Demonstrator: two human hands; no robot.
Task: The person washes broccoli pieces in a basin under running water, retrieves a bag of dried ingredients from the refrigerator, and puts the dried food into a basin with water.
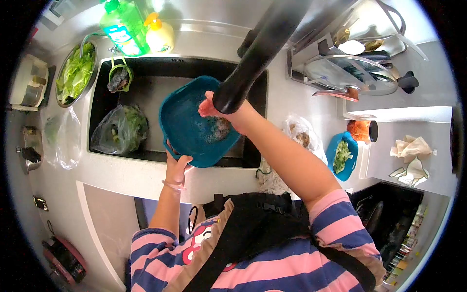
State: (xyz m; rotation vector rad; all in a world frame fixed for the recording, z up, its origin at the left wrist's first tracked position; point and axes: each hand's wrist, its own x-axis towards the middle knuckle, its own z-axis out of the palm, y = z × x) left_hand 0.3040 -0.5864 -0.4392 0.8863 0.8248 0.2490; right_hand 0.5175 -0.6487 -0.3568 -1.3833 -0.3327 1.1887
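Note:
A blue basin (187, 121) with a wavy rim is held tilted over the dark sink (155, 92). My left hand (176, 163) grips its near rim, thumb on the outside. Over the inside of the basin is my right hand (210, 108), partly covered by the black faucet (238, 90). Its visible fingers look apart, with nothing seen in them. Below this hand, a patch of splashing water (219, 131) shows in the basin. The palm is hidden.
A plastic bag of greens (127, 129) lies in the sink, beside a green hanging holder (120, 78). Lettuce (78, 73) fills a bowl at left. Soap bottles (159, 36) stand behind. At right are a dish rack (335, 63) and a small blue bowl (335, 146) of chopped greens.

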